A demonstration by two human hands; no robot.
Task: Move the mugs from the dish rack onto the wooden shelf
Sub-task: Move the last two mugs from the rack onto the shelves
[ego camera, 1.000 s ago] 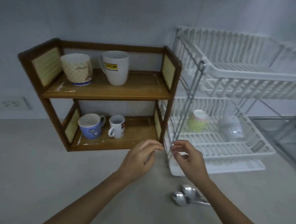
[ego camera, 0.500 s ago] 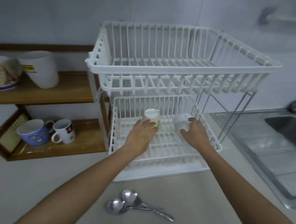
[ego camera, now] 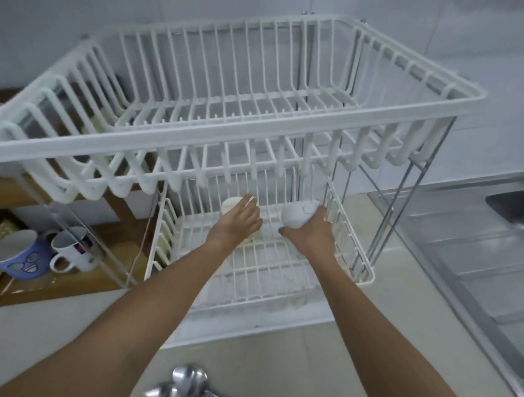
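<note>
Head view caught both hands inside the dish rack's [ego camera: 288, 130] lower tier, centre frame: the left hand [ego camera: 238, 224] curled over a pale ribbed mug [ego camera: 230, 203], the right hand [ego camera: 309, 234] closed round a smooth white mug [ego camera: 296, 215]. Next, I judged, both must lift clear under the slatted plastic upper basket, then swing to the wooden shelf [ego camera: 68, 285] at lower left.

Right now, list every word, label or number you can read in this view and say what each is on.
No text can be read.
Small white mug on the wooden shelf: a dark and red print, too blurred to read.
Blue mug: drawn outlines only, no letters.
Dish rack and the mugs under the left hand and right hand: no marking visible.
</note>
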